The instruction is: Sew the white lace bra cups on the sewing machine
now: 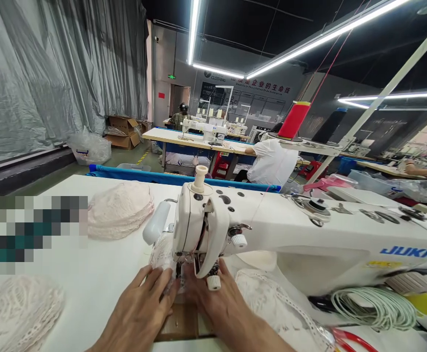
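A white JUKI sewing machine (pixel 309 230) stands across the white table (pixel 99 274). Under its needle lies a small piece of pale lace fabric (pixel 162 254). My left hand (pixel 140 308) rests flat on the left of that piece, fingers stretched out and pressing it down. My right hand (pixel 217 303) lies just right of the needle, under the machine head, fingers extended on the fabric. More white lace (pixel 272 303) trails off to the right of my right hand.
Stacks of pale lace pieces lie at the table's left (pixel 120 210) and near-left corner (pixel 15 308). A coil of pale green cord (pixel 374 308) and a red thread cone (pixel 294 120) are on the right. A person in white (pixel 272 161) sits at another table behind.
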Demonstrator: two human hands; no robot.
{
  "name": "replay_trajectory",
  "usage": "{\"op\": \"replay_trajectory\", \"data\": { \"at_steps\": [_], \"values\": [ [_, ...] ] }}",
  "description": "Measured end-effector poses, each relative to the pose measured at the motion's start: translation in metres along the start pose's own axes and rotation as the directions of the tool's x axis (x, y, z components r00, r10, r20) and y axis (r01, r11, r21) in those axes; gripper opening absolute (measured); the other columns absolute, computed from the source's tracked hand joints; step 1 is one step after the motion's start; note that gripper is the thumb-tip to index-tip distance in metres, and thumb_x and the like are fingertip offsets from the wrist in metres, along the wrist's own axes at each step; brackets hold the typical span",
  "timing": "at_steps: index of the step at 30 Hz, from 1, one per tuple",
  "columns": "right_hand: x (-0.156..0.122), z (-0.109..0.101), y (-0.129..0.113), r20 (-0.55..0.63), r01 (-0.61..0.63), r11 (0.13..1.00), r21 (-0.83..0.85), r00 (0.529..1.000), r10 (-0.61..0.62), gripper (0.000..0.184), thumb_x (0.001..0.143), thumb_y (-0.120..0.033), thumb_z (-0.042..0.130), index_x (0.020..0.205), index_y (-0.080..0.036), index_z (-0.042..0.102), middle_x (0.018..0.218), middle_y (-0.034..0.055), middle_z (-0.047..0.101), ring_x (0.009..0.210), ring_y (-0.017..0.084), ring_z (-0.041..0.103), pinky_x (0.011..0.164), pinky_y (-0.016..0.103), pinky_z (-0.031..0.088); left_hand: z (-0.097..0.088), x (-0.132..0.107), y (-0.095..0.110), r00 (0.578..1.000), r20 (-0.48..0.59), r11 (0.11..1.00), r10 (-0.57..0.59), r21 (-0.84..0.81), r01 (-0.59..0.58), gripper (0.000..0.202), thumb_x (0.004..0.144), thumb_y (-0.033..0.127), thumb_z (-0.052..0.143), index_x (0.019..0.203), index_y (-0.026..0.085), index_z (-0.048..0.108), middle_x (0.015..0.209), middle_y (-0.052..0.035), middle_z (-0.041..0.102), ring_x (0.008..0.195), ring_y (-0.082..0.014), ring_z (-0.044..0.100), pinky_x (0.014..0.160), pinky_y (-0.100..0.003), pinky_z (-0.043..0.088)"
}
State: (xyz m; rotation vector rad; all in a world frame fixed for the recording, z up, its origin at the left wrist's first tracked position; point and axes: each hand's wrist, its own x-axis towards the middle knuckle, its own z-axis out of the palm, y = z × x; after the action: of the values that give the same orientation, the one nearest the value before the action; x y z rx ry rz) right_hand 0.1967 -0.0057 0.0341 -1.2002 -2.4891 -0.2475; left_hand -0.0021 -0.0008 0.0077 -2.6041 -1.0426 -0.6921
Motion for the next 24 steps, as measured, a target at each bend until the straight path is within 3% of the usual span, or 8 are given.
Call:
{"op": "replay_trajectory", "data": {
  "at_steps": [3, 5, 8, 13, 16, 21, 24],
  "values": [
    [-0.013, 0.011, -0.011, -0.224, 0.128, 0.992, -0.010, 0.966, -0.127, 0.026, 0.091, -0.033, 0.054, 0.105, -0.013, 0.061, 0.107, 0.0097, 0.067, 0.091, 0.020, 0.060, 0.089, 0.035, 0.042, 0.001, -0.007, 0.001, 0.993, -0.097, 0.998, 0.061, 0.027, -0.059, 0.021, 0.091, 0.015, 0.044, 0.100, 0.018, 0.063, 0.097, -0.0057, 0.065, 0.091, -0.0205, 0.057, 0.086, -0.034, 0.040],
    [-0.018, 0.016, -0.015, -0.297, 0.135, 0.989, -0.054, 0.944, -0.145, 0.031, 0.092, -0.042, 0.052, 0.100, -0.014, 0.062, 0.101, 0.0094, 0.068, 0.086, 0.020, 0.060, 0.083, 0.034, 0.044, -0.002, -0.011, 0.000, 0.979, -0.170, 0.993, 0.112, 0.041, -0.107, 0.030, 0.094, 0.015, 0.035, 0.098, 0.016, 0.065, 0.092, -0.0066, 0.067, 0.087, -0.0199, 0.057, 0.085, -0.034, 0.038],
    [-0.019, 0.016, -0.014, -0.287, 0.112, 0.992, -0.060, 0.950, -0.125, 0.028, 0.092, -0.041, 0.052, 0.096, -0.016, 0.062, 0.092, 0.0073, 0.069, 0.078, 0.019, 0.060, 0.077, 0.034, 0.043, -0.005, -0.016, -0.002, 0.967, -0.217, 0.989, 0.137, 0.085, -0.121, 0.043, 0.096, 0.012, 0.024, 0.096, 0.015, 0.067, 0.090, -0.0080, 0.069, 0.085, -0.0205, 0.057, 0.085, -0.035, 0.038],
    [-0.014, 0.008, -0.011, -0.310, 0.103, 0.995, -0.001, 0.946, -0.098, 0.023, 0.095, -0.031, 0.046, 0.091, -0.015, 0.063, 0.077, 0.0039, 0.067, 0.068, 0.017, 0.058, 0.069, 0.032, 0.040, 0.000, -0.020, 0.002, 0.962, -0.232, 0.978, 0.142, 0.186, -0.099, 0.036, 0.093, 0.005, 0.033, 0.094, 0.013, 0.068, 0.085, -0.0085, 0.069, 0.084, -0.0218, 0.057, 0.084, -0.038, 0.037],
    [-0.015, 0.009, -0.010, -0.326, 0.127, 0.992, -0.015, 0.937, -0.125, 0.027, 0.096, -0.034, 0.045, 0.093, -0.015, 0.063, 0.078, 0.0041, 0.067, 0.067, 0.017, 0.057, 0.069, 0.033, 0.040, 0.001, -0.019, 0.006, 0.962, -0.249, 0.981, 0.109, 0.183, -0.063, 0.033, 0.092, 0.004, 0.036, 0.093, 0.012, 0.068, 0.084, -0.0086, 0.069, 0.083, -0.0223, 0.058, 0.082, -0.039, 0.038],
    [-0.018, 0.015, -0.007, -0.307, 0.124, 0.991, -0.053, 0.942, -0.134, 0.028, 0.093, -0.041, 0.052, 0.098, -0.016, 0.063, 0.089, 0.0051, 0.069, 0.073, 0.018, 0.059, 0.078, 0.036, 0.040, -0.004, -0.013, 0.008, 0.963, -0.260, 0.987, 0.073, 0.157, -0.033, 0.044, 0.096, 0.005, 0.025, 0.090, 0.017, 0.067, 0.083, -0.0034, 0.069, 0.081, -0.0177, 0.057, 0.083, -0.035, 0.038],
    [-0.019, 0.018, -0.004, -0.322, 0.126, 0.988, -0.086, 0.935, -0.147, 0.033, 0.094, -0.045, 0.048, 0.099, -0.016, 0.063, 0.093, 0.0054, 0.070, 0.078, 0.019, 0.060, 0.085, 0.037, 0.039, -0.001, -0.012, 0.002, 0.979, -0.201, 0.994, 0.027, 0.113, -0.004, 0.042, 0.100, 0.019, 0.026, 0.088, 0.019, 0.066, 0.083, -0.0005, 0.067, 0.079, -0.0154, 0.057, 0.086, -0.033, 0.037]
  ]
}}
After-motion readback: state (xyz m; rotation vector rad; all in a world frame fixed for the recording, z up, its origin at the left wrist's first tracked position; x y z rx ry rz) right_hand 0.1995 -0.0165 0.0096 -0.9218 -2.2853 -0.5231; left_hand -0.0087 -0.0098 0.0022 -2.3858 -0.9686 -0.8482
